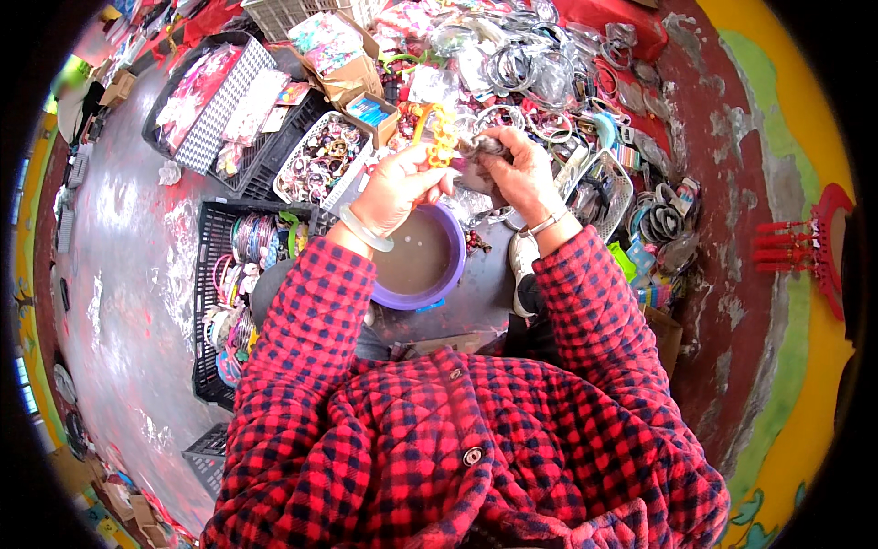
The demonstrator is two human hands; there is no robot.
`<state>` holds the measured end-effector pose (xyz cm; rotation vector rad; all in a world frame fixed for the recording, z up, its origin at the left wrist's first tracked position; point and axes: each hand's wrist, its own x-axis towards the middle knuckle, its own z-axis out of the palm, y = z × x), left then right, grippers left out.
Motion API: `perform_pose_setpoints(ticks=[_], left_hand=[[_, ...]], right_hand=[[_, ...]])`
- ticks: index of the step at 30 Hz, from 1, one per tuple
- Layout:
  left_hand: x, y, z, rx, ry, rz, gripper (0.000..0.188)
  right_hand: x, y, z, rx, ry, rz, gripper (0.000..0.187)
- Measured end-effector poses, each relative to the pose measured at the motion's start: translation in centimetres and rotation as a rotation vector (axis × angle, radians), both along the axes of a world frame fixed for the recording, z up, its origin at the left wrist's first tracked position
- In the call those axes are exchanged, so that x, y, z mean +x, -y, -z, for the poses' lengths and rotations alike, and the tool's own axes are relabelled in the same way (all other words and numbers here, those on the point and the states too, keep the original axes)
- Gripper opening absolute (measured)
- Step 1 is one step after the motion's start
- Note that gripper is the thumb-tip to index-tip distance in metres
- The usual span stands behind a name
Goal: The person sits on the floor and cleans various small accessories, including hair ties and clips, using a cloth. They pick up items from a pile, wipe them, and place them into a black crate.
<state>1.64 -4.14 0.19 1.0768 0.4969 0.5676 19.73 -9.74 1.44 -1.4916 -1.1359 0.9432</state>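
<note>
My left hand (395, 189) is closed on a yellow hair band with flower shapes (441, 139), held up in front of me. Beside it, my right hand (523, 176) pinches a crumpled grey cloth (479, 157), close to the band's right side. Whether the cloth touches the band is hard to make out. Below both hands stands a round purple basin (456, 261) with murky, greyish-brown water in it. A whitish bangle (366, 229) circles my left wrist, and a thin bracelet (551, 220) my right.
A black crate (203, 302) of hair bands stands at the left. Beyond it are a white basket (288, 197) of small hair ties and black-and-white patterned bins (219, 105). Bagged hair bands (549, 69) heap up ahead. A white basket (622, 206) sits right, near my shoe (522, 261).
</note>
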Motion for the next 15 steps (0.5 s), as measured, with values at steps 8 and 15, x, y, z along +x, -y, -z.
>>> perform_pose_setpoints(ticks=[8, 15], left_hand=[[0.6, 0.3, 0.7, 0.334, -0.172, -0.026, 0.019], [-0.2, -0.6, 0.3, 0.05, -0.008, -0.053, 0.026]], right_hand=[[-1.3, 0.3, -1.3, 0.532, 0.484, -0.141, 0.025], [0.6, -0.4, 0.4, 0.227, 0.49, 0.145, 0.015]])
